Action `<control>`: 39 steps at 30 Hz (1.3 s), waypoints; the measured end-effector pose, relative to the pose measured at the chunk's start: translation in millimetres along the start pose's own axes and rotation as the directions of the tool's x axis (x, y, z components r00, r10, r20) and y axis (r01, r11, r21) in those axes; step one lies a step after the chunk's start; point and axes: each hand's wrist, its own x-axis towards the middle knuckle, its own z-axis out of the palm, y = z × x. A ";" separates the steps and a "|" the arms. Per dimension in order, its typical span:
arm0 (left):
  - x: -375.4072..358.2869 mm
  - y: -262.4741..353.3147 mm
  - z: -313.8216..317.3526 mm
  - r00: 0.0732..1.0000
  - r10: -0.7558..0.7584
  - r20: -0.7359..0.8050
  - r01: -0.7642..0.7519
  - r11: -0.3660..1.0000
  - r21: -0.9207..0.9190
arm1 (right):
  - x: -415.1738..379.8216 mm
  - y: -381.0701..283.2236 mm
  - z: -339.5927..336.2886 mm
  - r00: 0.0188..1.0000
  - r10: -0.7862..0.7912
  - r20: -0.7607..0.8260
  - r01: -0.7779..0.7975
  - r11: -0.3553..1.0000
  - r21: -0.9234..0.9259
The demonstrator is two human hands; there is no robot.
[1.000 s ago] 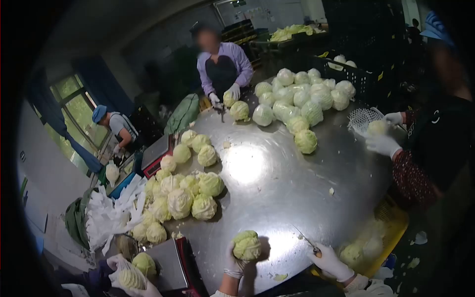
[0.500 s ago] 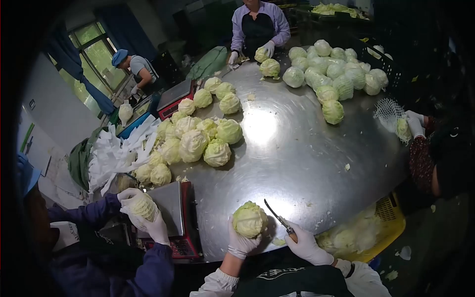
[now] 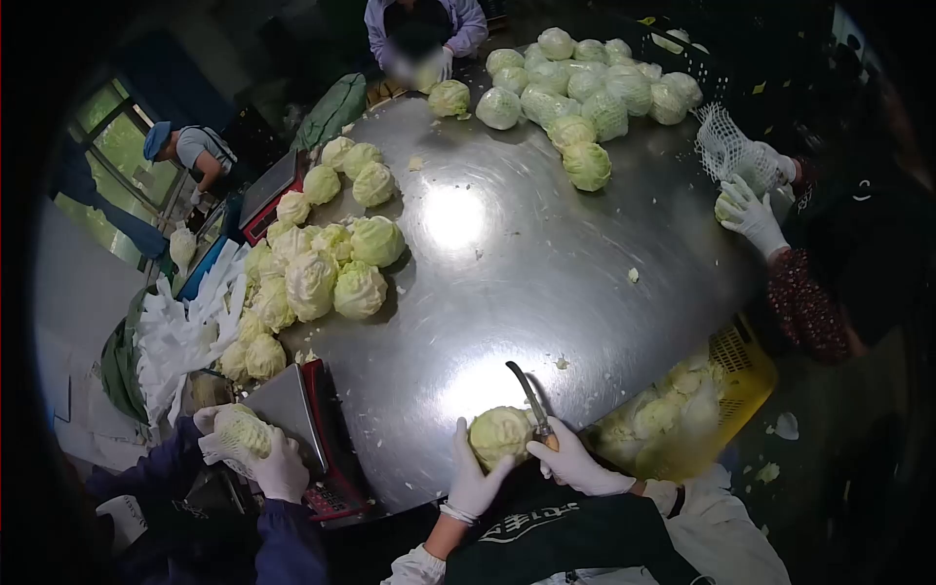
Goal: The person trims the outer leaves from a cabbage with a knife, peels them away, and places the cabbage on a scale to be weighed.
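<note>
A pale green cabbage (image 3: 499,435) rests in my gloved left hand (image 3: 475,480), whose fingers and thumb curve round its left side and underside. Its wearer's other glove, my right hand (image 3: 575,460), is closed on the wooden handle of a curved knife (image 3: 532,398). The dark blade points up and to the left, just above the cabbage's right side. Part of the handle is hidden by my fingers, which are close to the cabbage. Both hands are over the near edge of the metal table (image 3: 487,322).
Unwrapped cabbages (image 3: 312,283) are piled on the left, wrapped ones (image 3: 585,83) at the back. Beside the scale (image 3: 336,487), a co-worker holds a netted cabbage (image 3: 244,432). Another co-worker's gloves (image 3: 756,219) are at the right. A yellow crate (image 3: 746,390) holds leaves.
The view has shifted, so the table's contents appear further left. My right hand and the knife have come closer to the cabbage. The co-worker at the right has a hand spread on a cabbage.
</note>
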 end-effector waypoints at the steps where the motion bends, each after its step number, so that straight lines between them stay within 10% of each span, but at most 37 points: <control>1: 5.5 13.5 -1.0 1.000 -0.006 0.006 0.006 1.000 -0.001 | 4.6 5.6 0.5 1.000 0.008 -0.003 -0.008 1.000 0.002; 3: 8.0 25.7 1.2 0.964 0.265 -0.014 -0.242 0.900 0.362 | 11.0 6.8 3.0 0.996 -0.030 0.085 0.034 0.998 -0.044; 5: 24.9 -20.8 3.7 0.949 0.296 -0.106 -0.278 0.947 0.160 | 13.8 -16.6 -2.6 0.983 0.123 0.134 -0.111 0.990 -0.088; 8: 32.9 -22.2 -8.2 0.988 0.101 -0.117 -0.114 0.988 -0.108 | 20.0 -3.4 -14.6 0.984 -0.114 0.134 0.152 0.933 -0.325; 10: 35.8 -16.1 -16.2 0.998 -0.017 -0.064 -0.007 0.936 -0.352 | 18.5 -1.6 -18.7 0.872 -0.459 0.171 0.444 0.594 -0.671; 18: 30.7 -27.0 15.7 0.981 -0.031 -0.191 -0.027 0.957 -0.289 | -18.4 -16.6 -13.8 0.957 -0.202 0.208 0.286 0.535 -0.795; 26: 38.8 -23.8 24.8 0.976 -0.051 -0.212 -0.030 0.931 -0.363 | -9.2 -13.4 -21.4 0.819 -0.478 0.317 0.415 0.112 -0.903; 39: 49.8 -16.9 37.0 0.951 -0.003 -0.308 -0.029 0.995 -0.100 | 27.5 -32.5 -7.5 0.886 -0.426 0.184 0.308 0.244 -0.919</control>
